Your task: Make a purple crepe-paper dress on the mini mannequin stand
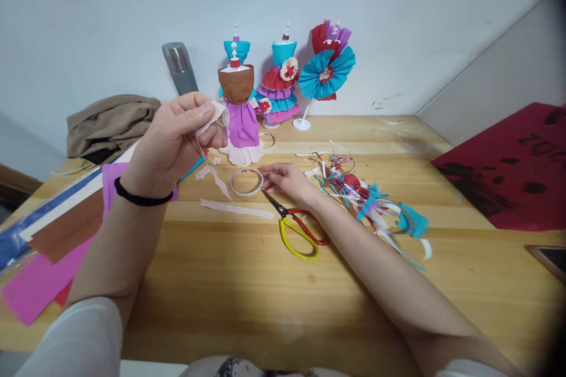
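Observation:
Raised on the left, my left hand (177,123) pinches a small white strip of crepe paper (207,123) between thumb and fingers. My right hand (285,181) is low over the table, its fingertips closed at the right rim of a narrow white tape roll (246,193). Scissors (298,235) with one yellow and one red handle lie just below that hand, blades pointing at the roll. A pale paper strip (236,209) lies flat nearby. Behind the hands stands a dress form (241,112) in a brown top, purple skirt and white ruffle, partly overlapped by my left hand.
More paper-dressed forms (283,79) stand along the wall, one with a large blue paper flower (326,73). A grey bottle (180,68) and brown cloth (112,123) are back left. Coloured paper sheets (66,230) lie left, paper scraps (362,194) right, a red bag (508,171) far right.

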The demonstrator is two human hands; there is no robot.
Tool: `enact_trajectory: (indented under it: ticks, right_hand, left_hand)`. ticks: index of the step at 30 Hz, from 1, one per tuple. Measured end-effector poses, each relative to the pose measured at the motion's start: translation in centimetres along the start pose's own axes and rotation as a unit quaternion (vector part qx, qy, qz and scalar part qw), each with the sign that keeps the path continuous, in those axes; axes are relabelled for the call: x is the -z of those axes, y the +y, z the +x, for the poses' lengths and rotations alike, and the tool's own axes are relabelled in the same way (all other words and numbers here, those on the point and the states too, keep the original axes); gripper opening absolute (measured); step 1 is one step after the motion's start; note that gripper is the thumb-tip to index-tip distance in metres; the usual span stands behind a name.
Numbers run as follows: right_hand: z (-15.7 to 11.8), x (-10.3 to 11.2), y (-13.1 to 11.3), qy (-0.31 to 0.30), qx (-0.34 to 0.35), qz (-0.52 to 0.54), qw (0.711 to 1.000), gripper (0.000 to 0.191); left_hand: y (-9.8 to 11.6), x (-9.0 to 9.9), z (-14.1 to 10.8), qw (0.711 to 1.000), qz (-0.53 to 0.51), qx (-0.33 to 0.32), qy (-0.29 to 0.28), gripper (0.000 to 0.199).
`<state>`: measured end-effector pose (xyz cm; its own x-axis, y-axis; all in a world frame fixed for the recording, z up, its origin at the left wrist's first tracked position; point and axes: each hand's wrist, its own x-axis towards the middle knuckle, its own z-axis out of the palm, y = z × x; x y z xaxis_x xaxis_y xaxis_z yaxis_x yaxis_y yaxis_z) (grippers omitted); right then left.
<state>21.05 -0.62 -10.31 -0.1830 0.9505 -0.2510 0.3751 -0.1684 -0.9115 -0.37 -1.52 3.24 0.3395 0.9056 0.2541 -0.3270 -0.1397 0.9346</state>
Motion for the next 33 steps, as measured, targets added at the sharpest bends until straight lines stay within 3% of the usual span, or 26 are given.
enact_trajectory:
  ticks: [5, 7, 10, 13, 17, 18, 24, 26, 30, 33]
  right_hand:
    - [0.0, 5.4, 0.3, 0.066, -0.021, -0.126, 0.990, 0.015]
    - [-0.5, 6.4, 0.1, 0.097, 0.000, -0.175, 0.980, 0.015]
    - [-1.2, 5.8, -0.2, 0.023, 0.021, -0.203, 0.979, 0.018]
    - [-1.4, 5.0, -0.6, -0.057, -0.001, -0.212, 0.976, 0.022]
    - [-1.5, 6.4, -0.9, 0.037, -0.013, -0.273, 0.961, 0.020]
    - [-1.7, 6.8, -1.0, 0.035, -0.017, -0.277, 0.960, 0.021]
    - [-2.6, 7.1, -0.3, -0.172, -0.058, -0.249, 0.951, 0.017]
    - [-2.4, 7.4, 0.0, -0.154, -0.059, -0.268, 0.949, 0.020]
    - [-1.8, 7.3, -0.1, -0.043, -0.001, -0.293, 0.955, 0.020]
    - [-1.5, 5.9, -0.3, -0.056, 0.046, -0.263, 0.962, 0.021]
  left_hand:
    - [0.0, 0.4, -0.1, 1.000, -0.003, -0.001, -0.012, 0.029]
    - [0.1, 0.4, -0.1, 1.000, 0.000, -0.007, -0.018, 0.029]
    - [0.2, 0.1, -0.2, 1.000, 0.004, -0.009, -0.018, 0.026]
    - [0.2, 0.0, -0.3, 1.000, -0.001, -0.008, -0.018, 0.025]
    - [0.2, 0.1, -0.4, 0.999, -0.009, -0.016, -0.029, 0.024]
    - [0.2, 0.1, -0.4, 0.999, -0.008, -0.019, -0.029, 0.026]
    - [0.1, 0.1, -0.3, 0.999, 0.002, -0.011, -0.039, 0.025]
    - [0.0, 0.2, -0.3, 0.999, 0.003, -0.009, -0.039, 0.023]
    - [-0.2, 0.2, -0.2, 0.999, -0.001, -0.021, -0.043, 0.022]
    - [-0.3, 0.0, -0.2, 0.999, 0.006, -0.016, -0.040, 0.023]
